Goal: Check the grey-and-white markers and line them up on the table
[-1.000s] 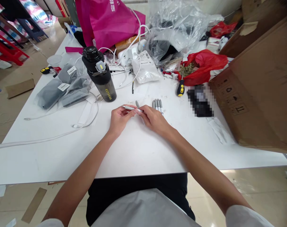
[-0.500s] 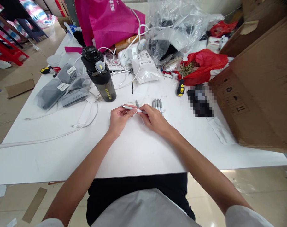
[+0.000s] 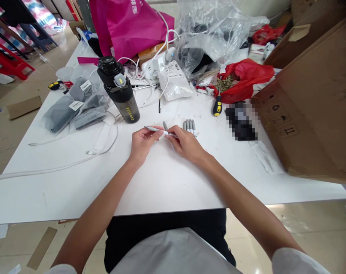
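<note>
A white and grey pen (image 3: 154,129) lies nearly level between my two hands, over the middle of the white table. My left hand (image 3: 143,143) is closed on its left part, thumb against the barrel. The fingers of my right hand (image 3: 184,142) pinch its right end. Just behind my hands, another grey pen part (image 3: 165,125) is partly hidden by them. Several grey and white pens (image 3: 189,126) lie side by side behind my right hand. A thin black piece (image 3: 159,105) rests farther back.
A black bottle (image 3: 123,99) stands behind my left hand, beside bagged packages (image 3: 61,112) and white cables (image 3: 76,163). A screwdriver (image 3: 217,106), a red bag (image 3: 253,78) and a large cardboard box (image 3: 315,106) are at the right. A pink bag (image 3: 127,30) sits at the back.
My left hand and the left part of the pen have shifted very slightly left. My right hand has hardly moved.
</note>
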Demonstrator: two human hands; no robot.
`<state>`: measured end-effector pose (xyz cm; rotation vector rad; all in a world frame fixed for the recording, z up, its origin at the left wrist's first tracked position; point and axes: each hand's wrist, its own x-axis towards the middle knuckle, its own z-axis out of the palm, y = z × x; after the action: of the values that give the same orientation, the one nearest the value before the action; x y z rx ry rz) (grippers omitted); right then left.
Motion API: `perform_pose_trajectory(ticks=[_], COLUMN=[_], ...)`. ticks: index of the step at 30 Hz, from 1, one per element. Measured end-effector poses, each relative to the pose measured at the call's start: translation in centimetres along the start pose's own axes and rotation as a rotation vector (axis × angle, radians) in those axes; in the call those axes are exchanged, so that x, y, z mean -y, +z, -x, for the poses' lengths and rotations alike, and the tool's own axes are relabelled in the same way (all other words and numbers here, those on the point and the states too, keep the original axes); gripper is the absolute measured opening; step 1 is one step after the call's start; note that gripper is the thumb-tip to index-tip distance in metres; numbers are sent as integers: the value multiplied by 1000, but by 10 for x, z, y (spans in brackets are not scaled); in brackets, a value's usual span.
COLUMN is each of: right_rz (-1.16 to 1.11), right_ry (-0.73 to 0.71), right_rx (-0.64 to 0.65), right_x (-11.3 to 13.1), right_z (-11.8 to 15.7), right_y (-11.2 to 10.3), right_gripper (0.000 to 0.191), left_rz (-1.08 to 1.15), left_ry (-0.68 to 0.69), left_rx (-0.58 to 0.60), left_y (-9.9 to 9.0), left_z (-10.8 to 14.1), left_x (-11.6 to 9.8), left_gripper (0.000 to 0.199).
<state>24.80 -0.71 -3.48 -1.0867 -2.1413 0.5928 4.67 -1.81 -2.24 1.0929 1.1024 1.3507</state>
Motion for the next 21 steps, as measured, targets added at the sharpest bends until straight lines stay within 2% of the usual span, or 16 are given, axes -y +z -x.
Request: perform_pose_trajectory(ticks=[9,16,19,21], right_rz=[-135,-214,-295,-367], right_ry=[48,60,120,147], right_rx=[-17,-65,-45,-78], right_x=[6,7,9,11], right_z=[-1,-2,-3,-4], right_y=[-4,-5,-5,-5], right_gripper=[25,32,44,42], left_rz=[117,140,148,169], left_ry=[-75,-75,-88,-103], left_rx=[15,32,64,78], left_y=[-1,-1,-2,-3], left_z=[-3,-2,-2,-2], left_x=[-1,0,-1,-2], left_gripper=[30,29,28,29])
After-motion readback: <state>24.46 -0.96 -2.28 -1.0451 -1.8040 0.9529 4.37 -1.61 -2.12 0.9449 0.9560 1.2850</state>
